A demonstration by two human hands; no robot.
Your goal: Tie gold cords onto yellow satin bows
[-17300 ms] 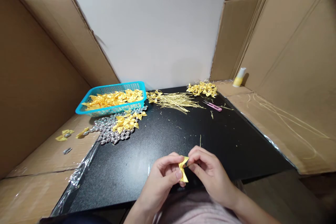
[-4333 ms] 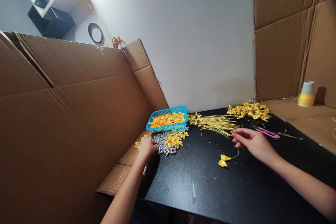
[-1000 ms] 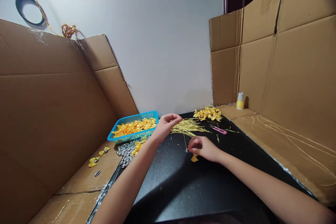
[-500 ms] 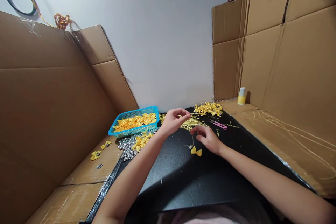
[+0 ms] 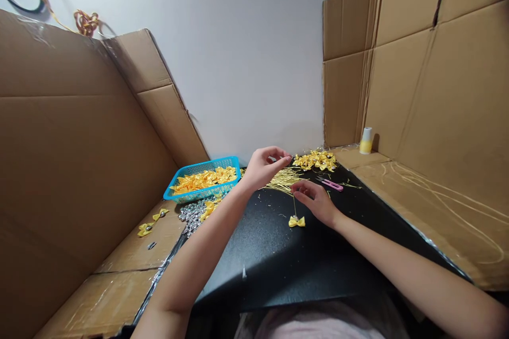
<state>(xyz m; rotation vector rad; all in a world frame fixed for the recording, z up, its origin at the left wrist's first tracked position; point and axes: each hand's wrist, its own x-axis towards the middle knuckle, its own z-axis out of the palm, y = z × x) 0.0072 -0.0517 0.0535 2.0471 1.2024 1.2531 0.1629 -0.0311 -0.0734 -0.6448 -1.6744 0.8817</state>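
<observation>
My right hand (image 5: 318, 204) pinches a thin yellowish cord (image 5: 295, 204) over the black table. A small yellow ribbon bow (image 5: 296, 222) hangs from that cord with a silvery bead at its top. Above and to the left, my left hand (image 5: 265, 168) is closed, thumb and fingertips together; what they hold, if anything, is too small to make out. Beneath the hands lies a bundle of cut yellow cords (image 5: 283, 180), partly hidden by them. Pink-handled thread snips (image 5: 331, 185) rest just beyond my right hand.
A blue basket (image 5: 207, 194) of yellow bows stands at the left, beside silver beads (image 5: 191, 217) and loose bows. Beaded bows (image 5: 316, 160) are heaped at the back. Cardboard walls (image 5: 429, 100) flank the black table (image 5: 270, 259). A thread spool (image 5: 366, 141) stands at right.
Both hands have risen slightly in the view. The bow, formerly lower and slanted beside its bead, now hangs straight below the right hand on a taut cord.
</observation>
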